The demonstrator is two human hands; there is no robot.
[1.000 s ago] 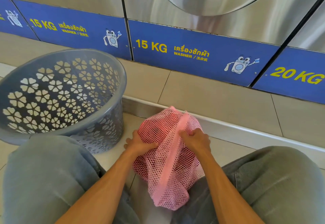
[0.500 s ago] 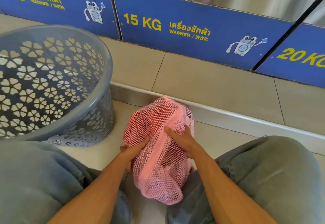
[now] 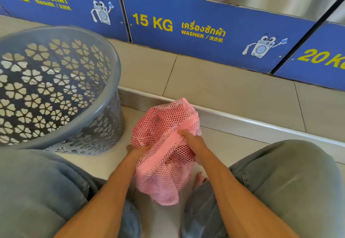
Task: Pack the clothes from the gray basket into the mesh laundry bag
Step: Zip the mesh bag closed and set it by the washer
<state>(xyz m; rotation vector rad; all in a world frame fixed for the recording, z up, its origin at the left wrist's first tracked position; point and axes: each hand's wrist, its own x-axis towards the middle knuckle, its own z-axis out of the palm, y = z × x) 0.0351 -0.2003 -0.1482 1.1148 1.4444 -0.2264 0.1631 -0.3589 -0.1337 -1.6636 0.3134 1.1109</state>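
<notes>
A row of washers (image 3: 214,30) with blue "15 KG" panels lines the far edge of the tiled floor (image 3: 233,92), where a person sits with knees apart in grey trousers. The gray basket (image 3: 104,80), perforated with flower-shaped holes, stands at the floor's left side beside the person's left knee; no clothes show in the part of it that is visible. Between the knees, just in front of the metal step, the pink mesh laundry bag (image 3: 164,163) is held off the tiles, bulging with dark and reddish clothes behind the netting. The left hand (image 3: 139,150) is clenched on the bag's left flank; the right hand (image 3: 194,142) grasps the solid pink band running along its top. Packing looks all but finished, the closing being the likely step in hand. Done well, that means keeping the left hand bunching the load away from the band, so no fabric strays into the closure as the right hand works along it.
</notes>
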